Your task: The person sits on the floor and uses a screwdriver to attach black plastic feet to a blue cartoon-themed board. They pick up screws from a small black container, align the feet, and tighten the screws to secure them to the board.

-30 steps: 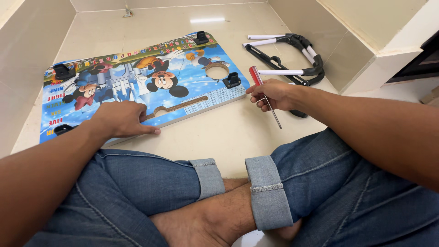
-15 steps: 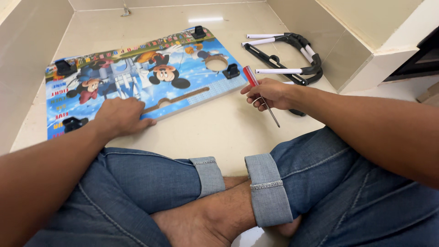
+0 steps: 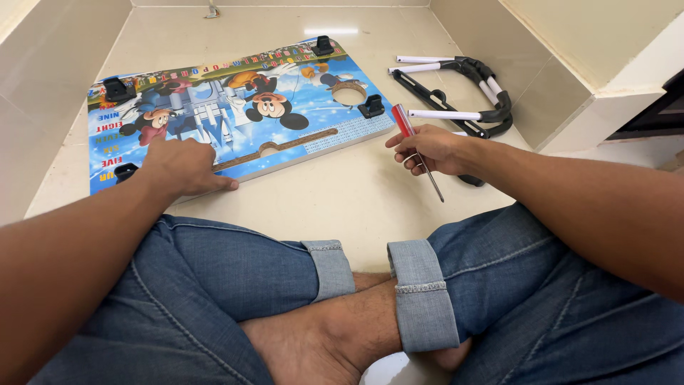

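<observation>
A colourful cartoon-printed board (image 3: 235,117) lies flat on the tiled floor in front of my crossed legs. It has a round hole, a long slot and black brackets (image 3: 371,107) at its corners. My left hand (image 3: 184,165) rests palm down on the board's near edge, fingers spread. My right hand (image 3: 427,148) holds a red-handled screwdriver (image 3: 413,146), with the shaft pointing down and to the right, just right of the board's corner.
Black folding legs with white tubes (image 3: 456,93) lie on the floor at the right, beside a tiled step (image 3: 570,78). A low tiled wall (image 3: 50,78) rises on the left. My jeans-clad knees fill the foreground.
The board has turned slightly, its right end now nearer me. My left hand has stayed on its near edge. The right hand with the screwdriver has hardly moved.
</observation>
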